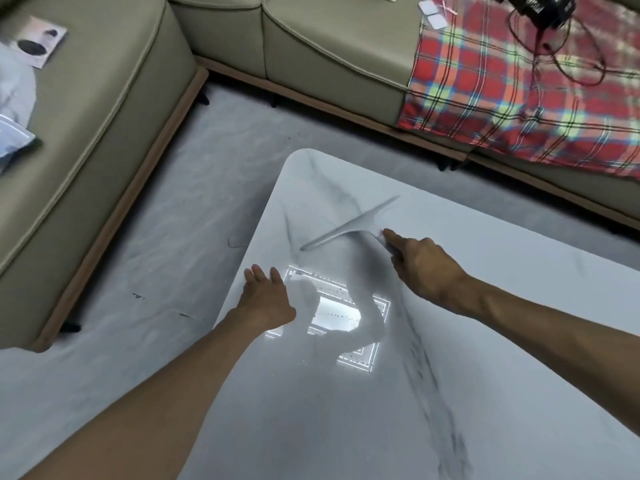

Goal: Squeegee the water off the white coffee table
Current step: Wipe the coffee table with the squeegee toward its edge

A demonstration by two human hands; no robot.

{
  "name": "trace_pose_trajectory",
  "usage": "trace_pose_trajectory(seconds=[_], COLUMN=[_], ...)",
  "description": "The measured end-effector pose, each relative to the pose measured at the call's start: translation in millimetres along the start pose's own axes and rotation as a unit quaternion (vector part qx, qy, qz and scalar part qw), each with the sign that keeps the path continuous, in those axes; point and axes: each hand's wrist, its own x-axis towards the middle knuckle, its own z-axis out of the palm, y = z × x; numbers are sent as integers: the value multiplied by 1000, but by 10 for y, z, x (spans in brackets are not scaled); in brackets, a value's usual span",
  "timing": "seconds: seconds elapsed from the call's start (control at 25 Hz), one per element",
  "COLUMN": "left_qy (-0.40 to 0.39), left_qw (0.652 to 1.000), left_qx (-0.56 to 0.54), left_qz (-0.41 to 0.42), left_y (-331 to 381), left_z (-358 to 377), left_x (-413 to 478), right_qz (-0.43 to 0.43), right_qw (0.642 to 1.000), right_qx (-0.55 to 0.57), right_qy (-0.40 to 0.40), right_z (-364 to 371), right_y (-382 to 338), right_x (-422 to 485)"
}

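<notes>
The white coffee table [502,341] with grey marble veins fills the lower right of the head view; its rounded far-left corner lies near the sofa. A grey squeegee [349,225] lies with its blade on the tabletop near that corner, blurred. My right hand [424,265] grips its handle from the right, index finger stretched along it. My left hand [266,299] rests flat, fingers straight, on the table's left edge. A bright ceiling-light reflection shines on the glossy top between my hands; water is hard to make out.
An olive L-shaped sofa [104,116] wraps the left and far sides. A red plaid blanket [519,88] with black cables and a black device covers its right part. Papers and a bag lie on the left seat. Grey carpet [156,254] runs between sofa and table.
</notes>
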Motion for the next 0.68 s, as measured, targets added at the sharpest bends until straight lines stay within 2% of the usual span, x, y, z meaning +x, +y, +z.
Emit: trace_pose_trajectory(seconds=[0.08,0.16,0.28,0.4,0.56,0.68], left_qy=[-4,-5,-11,-9,-1,1], left_qw=[1000,1000,1000,999,999,999], left_qx=[2,7,18,39,51,38], left_qz=[-4,-7,-8,-9,-9,-5], left_y=[18,29,40,47,42,36], left_z=[-12,-17,-20,-5,18,21], left_x=[-25,-33,-37,-12,14,7], right_qz=[0,6,104,178,134,94], right_qw=[1000,999,988,978,987,994], right_qx=[-1,11,82,101,72,51], right_qy=[-14,36,78,39,42,-5], right_z=[-115,-262,-458,-387,14,243], right_y=[78,113,124,178,180,192], right_x=[-110,34,477,677,213,-292])
